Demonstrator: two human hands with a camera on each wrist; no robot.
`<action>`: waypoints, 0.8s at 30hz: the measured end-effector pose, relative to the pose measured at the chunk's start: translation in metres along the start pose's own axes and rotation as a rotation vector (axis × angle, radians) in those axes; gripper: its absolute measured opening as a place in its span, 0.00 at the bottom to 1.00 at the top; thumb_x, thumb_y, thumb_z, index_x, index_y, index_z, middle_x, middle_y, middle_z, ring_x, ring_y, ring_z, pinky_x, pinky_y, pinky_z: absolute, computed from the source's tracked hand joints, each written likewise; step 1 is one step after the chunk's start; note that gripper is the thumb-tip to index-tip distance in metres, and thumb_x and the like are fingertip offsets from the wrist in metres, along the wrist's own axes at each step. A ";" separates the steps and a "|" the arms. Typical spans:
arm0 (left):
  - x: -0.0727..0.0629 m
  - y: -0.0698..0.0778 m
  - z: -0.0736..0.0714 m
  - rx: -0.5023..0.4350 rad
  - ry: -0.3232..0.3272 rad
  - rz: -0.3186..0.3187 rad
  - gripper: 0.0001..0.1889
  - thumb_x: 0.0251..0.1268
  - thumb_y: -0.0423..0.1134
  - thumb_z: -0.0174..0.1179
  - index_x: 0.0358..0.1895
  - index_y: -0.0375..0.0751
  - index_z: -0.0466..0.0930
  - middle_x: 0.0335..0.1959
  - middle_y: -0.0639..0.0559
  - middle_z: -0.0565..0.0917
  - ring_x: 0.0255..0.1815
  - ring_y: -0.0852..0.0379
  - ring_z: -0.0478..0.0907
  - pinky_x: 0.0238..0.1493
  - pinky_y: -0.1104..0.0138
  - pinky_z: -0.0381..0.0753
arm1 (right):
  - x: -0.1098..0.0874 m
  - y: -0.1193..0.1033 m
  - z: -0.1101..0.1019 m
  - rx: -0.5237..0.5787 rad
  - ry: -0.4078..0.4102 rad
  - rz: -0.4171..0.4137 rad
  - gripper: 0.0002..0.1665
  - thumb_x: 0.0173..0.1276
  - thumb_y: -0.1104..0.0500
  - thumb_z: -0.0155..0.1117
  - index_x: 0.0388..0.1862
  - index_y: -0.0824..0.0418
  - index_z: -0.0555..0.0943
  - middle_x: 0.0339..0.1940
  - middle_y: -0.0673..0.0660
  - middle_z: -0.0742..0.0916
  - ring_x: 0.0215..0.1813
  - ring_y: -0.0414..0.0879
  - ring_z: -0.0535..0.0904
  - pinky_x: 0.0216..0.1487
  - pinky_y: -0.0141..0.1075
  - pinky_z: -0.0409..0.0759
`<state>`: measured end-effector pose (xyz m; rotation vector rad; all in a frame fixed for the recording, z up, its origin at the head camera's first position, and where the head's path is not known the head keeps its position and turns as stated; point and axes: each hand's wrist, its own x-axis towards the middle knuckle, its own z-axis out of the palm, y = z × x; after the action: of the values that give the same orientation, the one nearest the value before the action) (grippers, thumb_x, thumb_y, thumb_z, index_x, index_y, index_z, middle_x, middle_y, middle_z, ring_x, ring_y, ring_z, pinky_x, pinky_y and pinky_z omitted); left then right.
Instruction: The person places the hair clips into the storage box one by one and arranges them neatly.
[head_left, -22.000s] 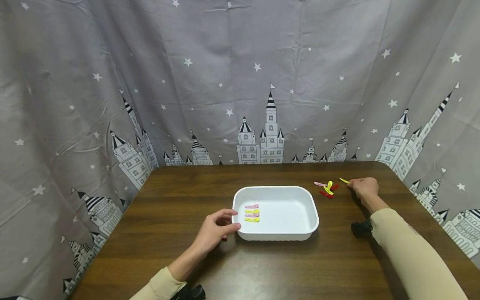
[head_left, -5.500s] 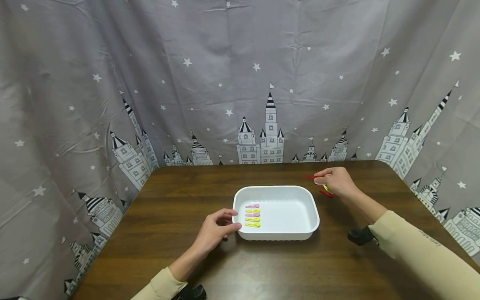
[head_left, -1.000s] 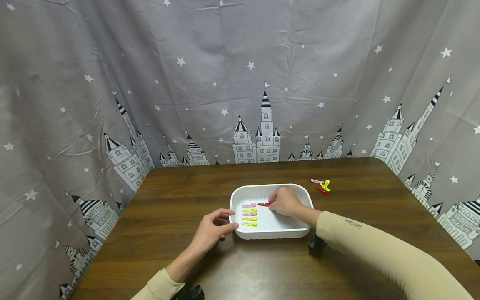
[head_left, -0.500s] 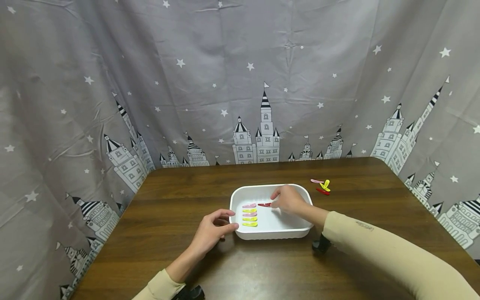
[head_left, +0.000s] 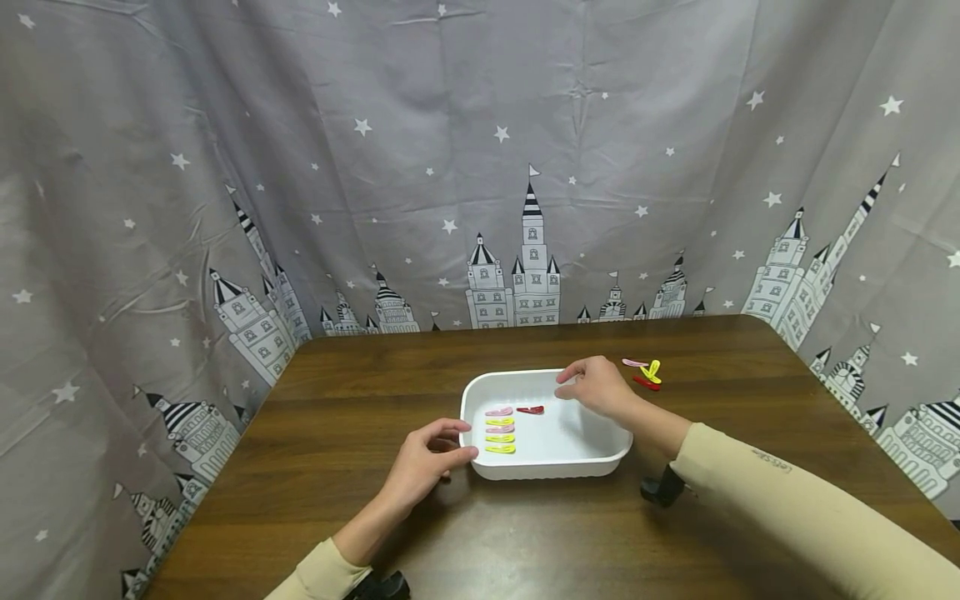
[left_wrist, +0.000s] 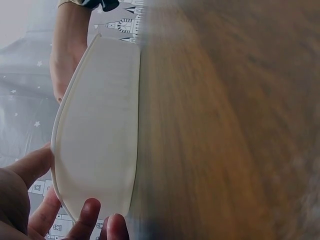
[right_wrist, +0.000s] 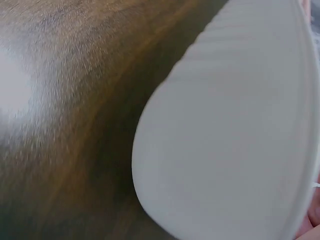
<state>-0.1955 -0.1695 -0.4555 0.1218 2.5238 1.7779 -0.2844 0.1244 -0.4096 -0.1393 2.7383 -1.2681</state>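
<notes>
My left hand (head_left: 423, 462) holds the left end of a white plastic tray (head_left: 555, 468), thumb and fingers spread around its rim and wall; the left wrist view shows its fingertips (left_wrist: 91, 207) against the tray. My right hand (head_left: 603, 387) hovers over the tray's back right part, holding nothing, thumb and index finger apart. A column of snap hair clips lies inside at the left: a pink clip (head_left: 498, 412) at the back, a yellow clip (head_left: 500, 449) at the front, pink and yellow ones between. A red hair clip (head_left: 530, 410) lies right of the rearmost pink one.
Beyond the tray's right back corner, a loose group of clips lies on the wooden table (head_left: 360, 392): a pink clip (head_left: 634, 362), yellow clips (head_left: 651, 372) and a red clip (head_left: 647, 383). A grey castle-print curtain (head_left: 405, 183) hangs behind the table.
My right hand has let go of the red clip in the tray and moved back, up and right. Earlier, a fifth clip joined the left column. My left hand stays on the tray.
</notes>
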 end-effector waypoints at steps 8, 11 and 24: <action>-0.001 0.001 0.000 -0.010 0.001 0.000 0.21 0.55 0.42 0.76 0.52 0.41 0.84 0.46 0.41 0.83 0.40 0.52 0.79 0.29 0.62 0.81 | -0.003 0.006 -0.025 0.064 0.058 0.032 0.14 0.66 0.56 0.71 0.47 0.61 0.87 0.46 0.60 0.84 0.37 0.49 0.72 0.36 0.37 0.69; 0.000 0.000 0.000 -0.014 -0.005 -0.004 0.21 0.55 0.42 0.76 0.52 0.41 0.84 0.46 0.41 0.83 0.41 0.52 0.79 0.29 0.62 0.81 | -0.005 0.011 -0.033 0.089 0.069 0.032 0.16 0.67 0.57 0.70 0.50 0.63 0.86 0.48 0.61 0.85 0.41 0.50 0.73 0.38 0.38 0.70; 0.001 0.000 -0.001 -0.032 -0.002 -0.011 0.21 0.55 0.41 0.76 0.53 0.42 0.84 0.46 0.42 0.84 0.41 0.51 0.79 0.28 0.61 0.81 | -0.005 0.052 -0.059 0.156 0.141 0.048 0.22 0.70 0.52 0.66 0.55 0.66 0.84 0.54 0.65 0.87 0.56 0.57 0.82 0.55 0.47 0.79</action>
<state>-0.1969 -0.1700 -0.4556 0.1085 2.4887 1.8118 -0.2896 0.2027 -0.4115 0.0307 2.7231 -1.5260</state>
